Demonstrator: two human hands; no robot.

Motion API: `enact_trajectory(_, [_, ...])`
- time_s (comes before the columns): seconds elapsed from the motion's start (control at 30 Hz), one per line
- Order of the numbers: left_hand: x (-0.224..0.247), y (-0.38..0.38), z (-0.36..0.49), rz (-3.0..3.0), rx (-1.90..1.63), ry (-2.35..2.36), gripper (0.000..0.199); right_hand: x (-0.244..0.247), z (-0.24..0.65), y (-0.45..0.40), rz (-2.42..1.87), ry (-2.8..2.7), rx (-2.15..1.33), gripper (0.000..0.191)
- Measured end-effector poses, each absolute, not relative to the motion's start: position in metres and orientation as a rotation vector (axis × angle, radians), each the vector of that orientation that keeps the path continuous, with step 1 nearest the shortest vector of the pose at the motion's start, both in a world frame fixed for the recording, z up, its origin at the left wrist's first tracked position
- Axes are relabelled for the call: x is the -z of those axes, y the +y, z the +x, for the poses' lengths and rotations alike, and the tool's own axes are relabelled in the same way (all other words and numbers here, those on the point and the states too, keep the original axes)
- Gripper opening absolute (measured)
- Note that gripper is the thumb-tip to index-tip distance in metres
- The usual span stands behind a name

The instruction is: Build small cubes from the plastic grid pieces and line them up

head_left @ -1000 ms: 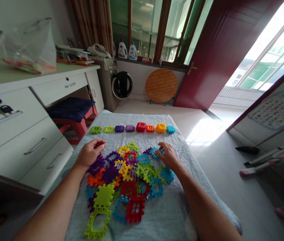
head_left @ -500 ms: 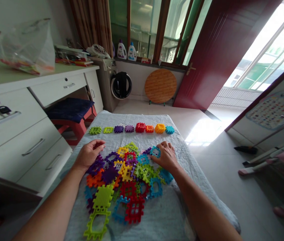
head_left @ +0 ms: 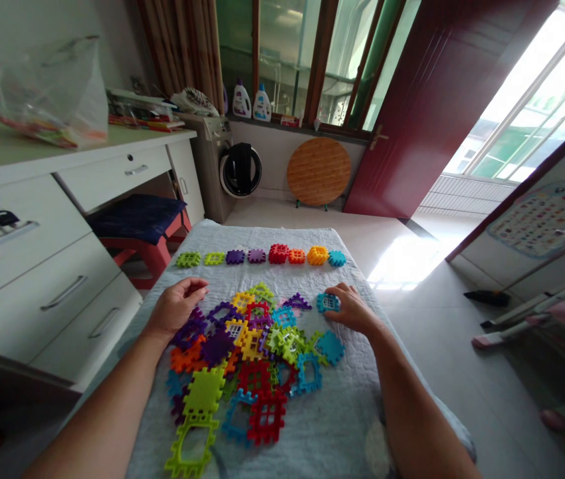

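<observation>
My right hand point(head_left: 355, 308) pinches a blue interlocking tile with a window grid point(head_left: 328, 303) by its right side, at the right of the pile. My left hand point(head_left: 177, 307) hovers or rests at the pile's left edge, fingers loosely curved, thumb apart, nothing in it. Nearest to it are purple tiles point(head_left: 191, 328). Between my hands spreads a heap of notched plastic tiles, among them a solid green one point(head_left: 204, 391), a red window tile point(head_left: 267, 417) and a solid blue one point(head_left: 331, 347). A purple triangular tile point(head_left: 297, 301) lies left of the held piece.
Behind the heap runs a row of colour-sorted tile stacks, from green point(head_left: 189, 259) to red point(head_left: 278, 253) and blue point(head_left: 337, 258). A pale cloth point(head_left: 332, 426) covers the table. At the left stand a drawer desk point(head_left: 63, 243) and a red stool with a dark cushion point(head_left: 135, 218).
My right hand has moved right, carrying the blue window tile away from the heap. This uncovers the purple triangle and the solid blue tile. My left hand stays where it was.
</observation>
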State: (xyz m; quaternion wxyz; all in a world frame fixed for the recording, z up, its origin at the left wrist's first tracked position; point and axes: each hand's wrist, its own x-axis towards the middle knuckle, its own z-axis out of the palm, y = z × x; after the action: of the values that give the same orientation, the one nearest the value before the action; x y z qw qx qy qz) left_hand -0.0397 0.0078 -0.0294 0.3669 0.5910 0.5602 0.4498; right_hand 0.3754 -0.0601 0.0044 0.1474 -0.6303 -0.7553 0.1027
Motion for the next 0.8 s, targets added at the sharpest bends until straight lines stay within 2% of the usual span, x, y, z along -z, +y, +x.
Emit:
enact_trajectory(0.33, [0.027, 0.006, -0.039, 1.523, -1.158, 1.453, 0.036, 0.002, 0.37, -0.058, -1.864, -2.157, -0.274, 0.053])
enact_trajectory(0.57, [0.034, 0.01, -0.043, 1.508, -1.152, 1.44, 0.038, -0.004, 0.365, -0.055, -1.9, -2.17, -0.328, 0.047])
enact_trajectory(0.8, [0.033, 0.01, -0.044, 1.551, -1.124, 1.471, 0.038, -0.025, 0.406, -0.013, -1.869, -2.11, -0.2, 0.05])
